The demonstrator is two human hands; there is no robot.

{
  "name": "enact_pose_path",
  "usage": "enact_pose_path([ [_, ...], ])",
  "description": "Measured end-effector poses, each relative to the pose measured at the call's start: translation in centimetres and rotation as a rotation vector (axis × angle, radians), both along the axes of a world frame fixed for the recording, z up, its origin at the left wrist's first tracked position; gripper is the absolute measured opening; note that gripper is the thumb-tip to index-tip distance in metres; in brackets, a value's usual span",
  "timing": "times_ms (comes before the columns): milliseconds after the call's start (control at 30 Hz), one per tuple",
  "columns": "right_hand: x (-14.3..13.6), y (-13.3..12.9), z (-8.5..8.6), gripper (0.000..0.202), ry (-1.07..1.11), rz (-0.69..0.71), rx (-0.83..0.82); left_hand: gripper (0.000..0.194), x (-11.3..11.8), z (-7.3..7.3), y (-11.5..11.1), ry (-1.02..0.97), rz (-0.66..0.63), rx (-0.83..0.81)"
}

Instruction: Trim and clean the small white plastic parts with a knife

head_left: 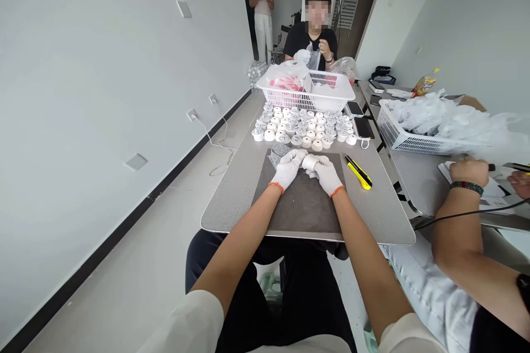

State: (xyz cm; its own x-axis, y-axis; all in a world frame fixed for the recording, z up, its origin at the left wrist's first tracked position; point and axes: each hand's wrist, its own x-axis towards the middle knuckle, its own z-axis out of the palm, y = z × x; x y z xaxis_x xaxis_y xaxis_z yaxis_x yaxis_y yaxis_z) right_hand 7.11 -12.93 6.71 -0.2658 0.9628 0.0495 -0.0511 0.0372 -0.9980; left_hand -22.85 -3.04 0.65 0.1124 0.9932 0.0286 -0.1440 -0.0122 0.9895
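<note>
Both of my hands wear white knit gloves with orange cuffs and meet above a dark mat (304, 207). In my right hand (328, 175) is a small white roll (308, 162), gripped by closed fingers. My left hand (285, 171) is closed too, its fingertips pinched at the roll's left side; what lies between them is too small to make out. A grey speckled piece of material (279, 152) lies at the mat's far left, just behind my left hand. Right of the mat lies a yellow and black utility knife (359, 173).
Rows of small white and grey rolls (306, 128) stand behind the mat. Beyond them is a white basket (327, 100) with bagged red items. Phones (364, 128) lie at the right. A person sits opposite; another's arm (464, 198) works at the side table with a second basket (409, 140).
</note>
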Motion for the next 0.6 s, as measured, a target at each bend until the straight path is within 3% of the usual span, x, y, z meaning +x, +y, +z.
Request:
enact_pose_path([
  [167,9.7,-2.0,5.8,0.058,-0.037,-0.013,0.057,0.030,0.1,0.9,-0.5,-0.074,-0.010,-0.020],
  [267,14.0,-2.2,7.0,0.026,-0.067,-0.091,0.124,0.029,0.0,1.5,-0.7,-0.066,0.001,-0.017],
  [333,15.5,-2.3,6.9,0.038,-0.145,-0.194,0.123,0.028,-0.1,1.7,-0.9,-0.053,0.014,-0.018],
  [400,16.2,-2.6,6.9,0.061,-0.234,-0.241,0.053,0.025,-0.1,1.7,-1.0,-0.040,0.023,-0.023],
  [500,15.9,-3.2,7.9,0.069,-0.260,-0.183,-0.036,0.021,-0.2,1.5,-1.0,0.002,0.002,-0.003],
  [600,10.8,-3.0,8.5,0.087,-0.224,-0.125,-0.075,0.022,-0.3,0.9,-0.6,0.017,-0.025,0.040],
])
